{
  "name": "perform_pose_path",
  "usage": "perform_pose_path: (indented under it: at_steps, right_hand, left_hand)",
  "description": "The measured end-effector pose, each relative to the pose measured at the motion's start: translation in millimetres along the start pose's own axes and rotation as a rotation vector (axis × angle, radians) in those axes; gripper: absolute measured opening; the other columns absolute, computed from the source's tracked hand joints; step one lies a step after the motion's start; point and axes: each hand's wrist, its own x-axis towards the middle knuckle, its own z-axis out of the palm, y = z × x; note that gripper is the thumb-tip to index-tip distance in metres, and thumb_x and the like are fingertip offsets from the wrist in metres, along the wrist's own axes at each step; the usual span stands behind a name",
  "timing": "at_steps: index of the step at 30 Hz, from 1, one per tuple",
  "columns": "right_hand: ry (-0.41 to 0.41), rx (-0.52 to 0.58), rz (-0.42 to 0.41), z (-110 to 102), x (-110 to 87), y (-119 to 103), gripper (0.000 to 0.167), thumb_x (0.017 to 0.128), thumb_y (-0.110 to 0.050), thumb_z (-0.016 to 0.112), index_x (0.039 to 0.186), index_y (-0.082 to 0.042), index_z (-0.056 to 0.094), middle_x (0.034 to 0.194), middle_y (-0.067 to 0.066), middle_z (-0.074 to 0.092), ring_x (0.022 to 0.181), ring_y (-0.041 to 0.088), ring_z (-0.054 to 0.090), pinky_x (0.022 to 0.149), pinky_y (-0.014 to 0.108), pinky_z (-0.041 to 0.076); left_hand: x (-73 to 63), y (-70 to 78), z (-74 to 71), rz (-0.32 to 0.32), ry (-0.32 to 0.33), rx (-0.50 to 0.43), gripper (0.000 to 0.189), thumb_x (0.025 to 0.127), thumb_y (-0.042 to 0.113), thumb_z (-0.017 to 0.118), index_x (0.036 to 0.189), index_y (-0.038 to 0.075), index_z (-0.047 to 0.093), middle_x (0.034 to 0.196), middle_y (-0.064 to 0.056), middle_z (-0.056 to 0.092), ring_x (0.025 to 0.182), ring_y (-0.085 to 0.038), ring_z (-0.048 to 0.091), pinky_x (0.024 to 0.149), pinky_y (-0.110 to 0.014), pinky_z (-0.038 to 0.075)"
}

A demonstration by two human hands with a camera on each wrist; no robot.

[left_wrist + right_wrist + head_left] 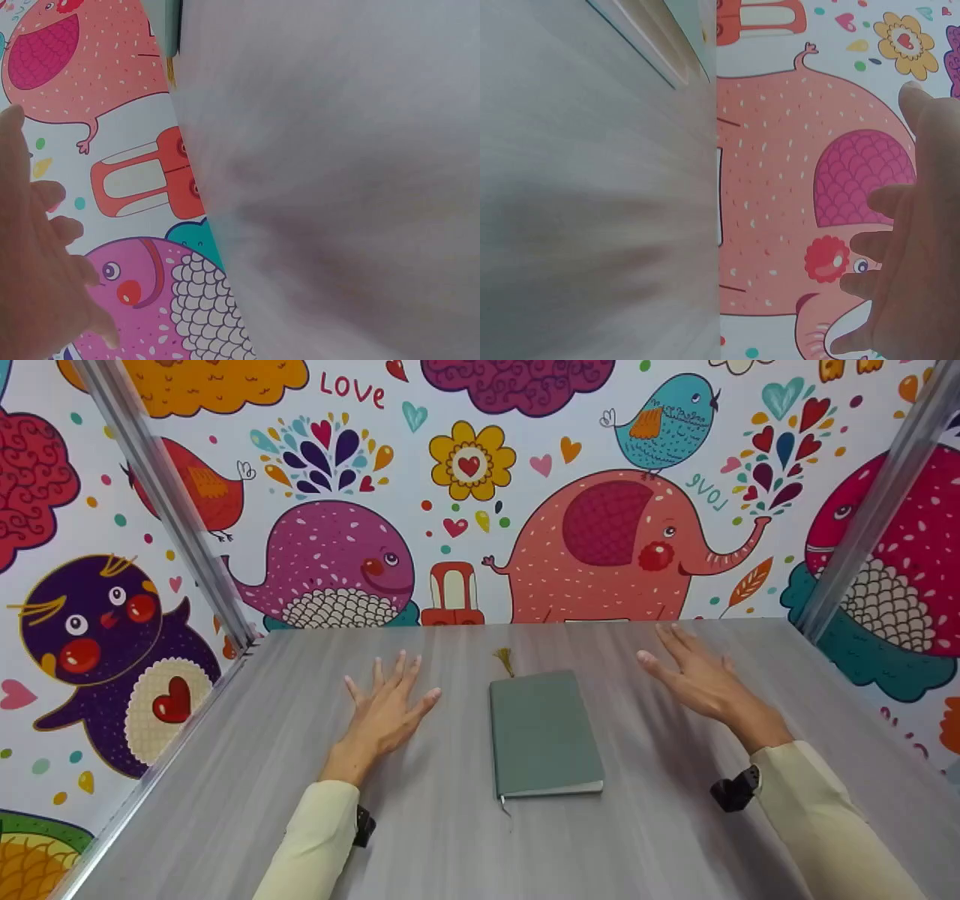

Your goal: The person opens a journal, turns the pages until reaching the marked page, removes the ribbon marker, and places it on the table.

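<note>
A closed grey-green notebook (544, 733) lies flat in the middle of the grey wood-grain table (465, 840), with a gold tassel (504, 660) sticking out at its far end. My left hand (384, 706) lies flat to the left of it, fingers spread, holding nothing. My right hand (694, 675) hovers to the right of the notebook with straight fingers, also holding nothing. In the left wrist view my left hand (37, 262) shows against the wall. The right wrist view shows my right hand (907, 255) and a corner of the notebook (660, 37).
Colourful cartoon wallpaper (480, 495) with an elephant, whale and birds closes off the back and sides. Two metal posts (169, 502) stand at the table's far corners. Black wrist straps (736, 789) sit on both cream sleeves.
</note>
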Motion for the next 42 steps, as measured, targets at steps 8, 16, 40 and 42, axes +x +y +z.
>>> perform_pose_path:
  at_steps: [8, 16, 40, 42]
  right_hand:
    - [-0.008, 0.069, -0.012, 14, -3.7, -7, 0.089, 0.098, -0.069, 0.035, 0.163, -0.015, 0.006, 0.168, 0.022, 0.002, 0.154, 0.049, 0.000, 0.111, 0.079, -0.009]
    - [-0.014, 0.142, -0.002, 25, -6.6, -17, 0.088, 0.098, -0.068, 0.036, 0.163, -0.018, 0.005, 0.169, 0.020, 0.005, 0.154, 0.049, 0.003, 0.114, 0.078, -0.002]
    - [-0.066, 0.366, -0.008, 61, -10.8, -24, 0.079, 0.102, -0.062, 0.034, 0.163, -0.018, 0.008, 0.169, 0.018, 0.009, 0.155, 0.046, 0.008, 0.119, 0.070, 0.011]
    - [-0.087, 0.399, 0.010, 62, -10.9, -25, 0.078, 0.103, -0.062, 0.033, 0.163, -0.019, 0.007, 0.170, 0.017, 0.007, 0.155, 0.046, 0.007, 0.119, 0.069, 0.012]
  left_hand:
    - [-6.4, 12.2, 5.0, 0.036, 0.010, -0.015, 0.086, 0.095, 0.073, 0.034, 0.161, 0.021, 0.017, 0.170, -0.009, 0.011, 0.155, -0.048, 0.001, 0.109, -0.079, -0.016]
    - [-7.4, 32.3, 11.8, 0.060, -0.007, -0.078, 0.088, 0.095, 0.073, 0.037, 0.162, 0.022, 0.013, 0.170, -0.007, 0.010, 0.155, -0.045, 0.000, 0.112, -0.077, -0.014]
    - [-8.4, 87.6, 49.9, 0.072, -0.144, -0.143, 0.081, 0.098, 0.063, 0.045, 0.162, 0.021, 0.017, 0.170, -0.010, 0.015, 0.154, -0.047, 0.012, 0.117, -0.074, -0.004]
    - [-8.4, 91.3, 52.6, 0.073, -0.156, -0.160, 0.080, 0.098, 0.063, 0.045, 0.162, 0.021, 0.019, 0.170, -0.010, 0.014, 0.154, -0.047, 0.012, 0.118, -0.074, -0.003]
